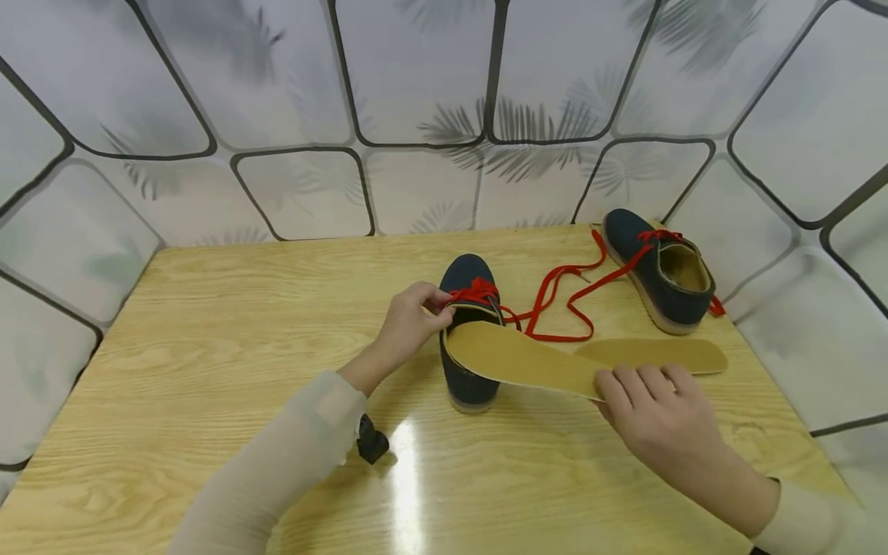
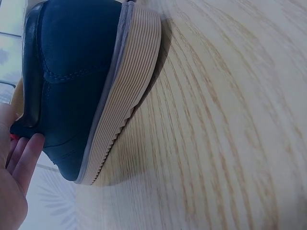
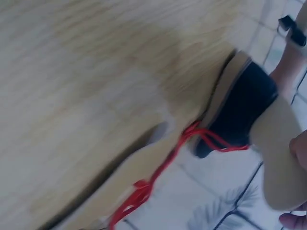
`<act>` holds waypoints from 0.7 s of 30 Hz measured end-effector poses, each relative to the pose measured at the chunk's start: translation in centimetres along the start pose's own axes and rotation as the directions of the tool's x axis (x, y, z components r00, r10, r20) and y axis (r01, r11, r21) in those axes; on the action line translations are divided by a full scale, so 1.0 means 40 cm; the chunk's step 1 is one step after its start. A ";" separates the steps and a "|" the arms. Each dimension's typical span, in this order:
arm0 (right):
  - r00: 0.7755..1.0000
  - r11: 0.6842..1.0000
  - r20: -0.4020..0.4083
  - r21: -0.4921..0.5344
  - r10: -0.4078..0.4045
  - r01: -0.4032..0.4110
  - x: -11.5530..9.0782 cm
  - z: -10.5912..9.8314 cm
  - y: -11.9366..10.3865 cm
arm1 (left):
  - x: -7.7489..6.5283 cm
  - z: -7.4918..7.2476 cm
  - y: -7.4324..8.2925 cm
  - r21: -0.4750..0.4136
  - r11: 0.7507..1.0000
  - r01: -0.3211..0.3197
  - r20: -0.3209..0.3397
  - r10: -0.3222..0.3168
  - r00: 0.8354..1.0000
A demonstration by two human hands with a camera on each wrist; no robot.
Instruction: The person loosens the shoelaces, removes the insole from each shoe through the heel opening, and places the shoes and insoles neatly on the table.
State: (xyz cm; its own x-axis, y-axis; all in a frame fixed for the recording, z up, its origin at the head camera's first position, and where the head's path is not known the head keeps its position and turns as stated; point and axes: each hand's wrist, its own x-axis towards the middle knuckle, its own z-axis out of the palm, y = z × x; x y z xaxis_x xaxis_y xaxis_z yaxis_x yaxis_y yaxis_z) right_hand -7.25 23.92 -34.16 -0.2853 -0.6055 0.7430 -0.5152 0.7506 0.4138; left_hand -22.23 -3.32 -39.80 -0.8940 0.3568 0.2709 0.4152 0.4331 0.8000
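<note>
A navy shoe (image 1: 469,378) with red laces (image 1: 479,290) stands mid-table, toe pointing away. My left hand (image 1: 411,317) pinches the left edge of its opening near the laces; the left wrist view shows that hand (image 2: 19,167) with thumb and fingers on the shoe's (image 2: 72,86) collar. My right hand (image 1: 659,416) grips one end of a tan insole (image 1: 527,356), whose other end lies over the shoe's opening. In the right wrist view, the held insole (image 3: 283,163) runs from the fingers toward the shoe (image 3: 240,100). The shoe's interior is mostly hidden under the insole.
A second navy shoe (image 1: 655,266) with red laces stands at the back right. Behind the held insole, another tan insole (image 1: 652,353) lies on the wooden table (image 1: 229,347). Loose red lace (image 1: 579,304) trails between the shoes. Patterned fabric walls (image 1: 423,185) enclose the back and sides.
</note>
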 end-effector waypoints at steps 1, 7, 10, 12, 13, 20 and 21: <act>1.000 1.000 0.015 -0.015 -0.004 0.004 0.007 0.000 -0.006 | 0.000 0.000 0.000 -0.002 1.000 -0.003 -0.003 0.003 1.000; 0.997 0.998 0.050 -0.029 -0.063 0.064 0.058 0.007 -0.042 | -0.002 0.001 0.000 -0.007 1.000 -0.018 -0.008 0.018 1.000; 0.996 0.996 0.056 -0.034 -0.075 0.077 0.082 0.019 -0.061 | -0.002 0.000 0.001 -0.004 1.000 -0.011 -0.008 0.011 1.000; 0.996 0.996 0.037 -0.043 -0.079 0.080 0.097 0.032 -0.072 | -0.003 -0.002 0.001 -0.005 1.000 -0.003 -0.011 0.003 1.000; 0.997 0.995 0.019 -0.048 -0.081 0.082 0.103 0.039 -0.077 | -0.004 -0.002 0.001 -0.006 1.000 0.001 -0.012 -0.001 1.000; 0.995 0.995 -0.046 -0.023 -0.093 0.092 0.109 0.065 -0.086 | -0.004 0.003 0.003 -0.003 1.000 0.000 -0.001 0.000 1.000; 0.995 0.995 -0.042 -0.023 -0.096 0.095 0.106 0.065 -0.086 | -0.003 0.004 0.004 0.000 1.000 -0.002 -0.002 0.002 1.000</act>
State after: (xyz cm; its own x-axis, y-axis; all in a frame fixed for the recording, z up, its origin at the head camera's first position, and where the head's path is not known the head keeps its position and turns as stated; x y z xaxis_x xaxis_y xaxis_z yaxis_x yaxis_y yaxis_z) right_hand -8.80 18.10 -33.82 -0.2006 -0.6630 0.7212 -0.5216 0.6954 0.4943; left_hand -22.02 -3.18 -39.80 -0.8935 0.3561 0.2737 0.4171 0.4321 0.7995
